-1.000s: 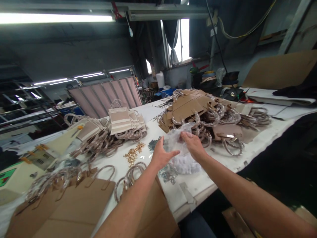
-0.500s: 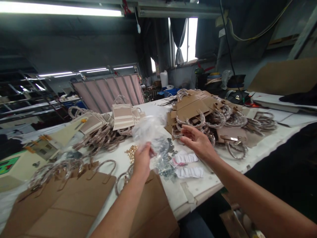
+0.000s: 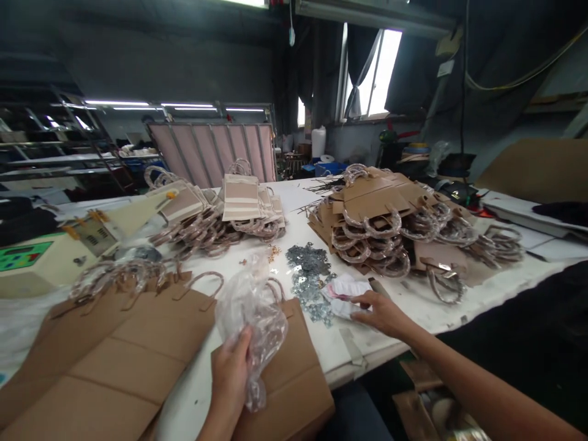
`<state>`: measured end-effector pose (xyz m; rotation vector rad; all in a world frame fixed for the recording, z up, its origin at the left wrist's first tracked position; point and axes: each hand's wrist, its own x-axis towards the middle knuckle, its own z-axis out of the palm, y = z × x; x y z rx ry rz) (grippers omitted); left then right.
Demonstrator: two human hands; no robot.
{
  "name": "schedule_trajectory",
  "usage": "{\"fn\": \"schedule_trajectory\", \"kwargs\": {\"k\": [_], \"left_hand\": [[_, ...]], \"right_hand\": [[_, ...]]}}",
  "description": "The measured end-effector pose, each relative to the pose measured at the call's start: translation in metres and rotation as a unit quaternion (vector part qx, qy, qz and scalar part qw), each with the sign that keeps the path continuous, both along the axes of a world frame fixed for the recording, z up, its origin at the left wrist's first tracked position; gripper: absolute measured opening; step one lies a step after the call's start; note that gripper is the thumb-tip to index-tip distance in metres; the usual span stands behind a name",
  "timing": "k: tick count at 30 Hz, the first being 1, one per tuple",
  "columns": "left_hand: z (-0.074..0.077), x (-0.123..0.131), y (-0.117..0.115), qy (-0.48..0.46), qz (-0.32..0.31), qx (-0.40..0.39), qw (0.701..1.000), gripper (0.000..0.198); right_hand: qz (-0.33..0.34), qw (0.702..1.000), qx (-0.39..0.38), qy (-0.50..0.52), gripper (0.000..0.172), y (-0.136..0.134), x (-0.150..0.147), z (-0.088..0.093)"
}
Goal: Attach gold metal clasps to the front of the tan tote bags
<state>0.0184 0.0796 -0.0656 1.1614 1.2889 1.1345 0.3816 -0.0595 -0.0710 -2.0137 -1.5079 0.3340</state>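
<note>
My left hand (image 3: 232, 367) is closed on a crumpled clear plastic bag (image 3: 257, 318), which hangs above a brown bag panel (image 3: 289, 373) in front of me. At the table's near side, my right hand (image 3: 383, 311) reaches over a small white wrinkled bundle (image 3: 344, 288) with a pink mark. Its fingers are apart at the bundle's edge; whether they touch it I cannot tell. Left of the bundle lies a spread of small grey metal pieces (image 3: 309, 269). A few small gold-coloured metal pieces (image 3: 274, 251) lie behind the plastic bag.
A heap of brown bag panels with plastic-wrapped handles (image 3: 372, 196) stands at the right, more wrapped handles and striped panels (image 3: 241, 196) at the back left. A beige machine (image 3: 41, 263) is far left. The white table's front edge (image 3: 367, 361) runs before me.
My left hand has brought the plastic bag down and nearer, uncovering the grey metal pieces. My right hand has lowered to the white bundle. The view has turned slightly left.
</note>
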Motion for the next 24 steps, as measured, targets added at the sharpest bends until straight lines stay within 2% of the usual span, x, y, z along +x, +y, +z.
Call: {"fn": "schedule_trajectory", "kwargs": {"k": [2,5,8,11,14,18,19,21,24], "left_hand": [[-0.007,-0.002,0.0,0.002,-0.024,0.008,1.0,0.056],[-0.007,-0.005,-0.001,-0.02,-0.042,-0.013,0.999,0.058],[-0.006,-0.006,-0.003,-0.033,-0.045,-0.025,0.998,0.056],[-0.001,-0.009,-0.003,-0.059,-0.041,-0.038,0.997,0.052],[0.016,-0.016,0.011,-0.134,-0.013,-0.067,0.989,0.041],[0.056,-0.031,0.052,-0.253,0.04,-0.106,0.961,0.019],[0.065,-0.034,0.061,-0.29,0.045,-0.099,0.951,0.02],[0.076,-0.039,0.073,-0.354,0.054,-0.075,0.931,0.035],[0.072,-0.035,0.066,-0.378,0.055,-0.087,0.92,0.063]], "right_hand": [[-0.004,1.0,0.001,-0.012,0.031,0.0,-0.003,0.002],[0.008,0.998,0.028,-0.062,0.023,-0.002,-0.008,0.0],[0.004,0.995,0.033,-0.093,0.026,-0.001,-0.011,-0.001],[-0.05,0.994,0.049,-0.085,0.031,0.006,-0.011,0.004],[-0.092,0.994,0.047,-0.045,0.037,0.015,-0.006,0.008],[-0.088,0.995,0.008,-0.053,0.04,0.029,0.005,0.002],[-0.094,0.994,0.002,-0.058,0.041,0.033,0.008,-0.002],[-0.118,0.99,-0.013,-0.072,0.044,0.038,0.012,-0.009],[-0.131,0.982,-0.049,-0.125,0.05,0.043,0.016,-0.018]]}}
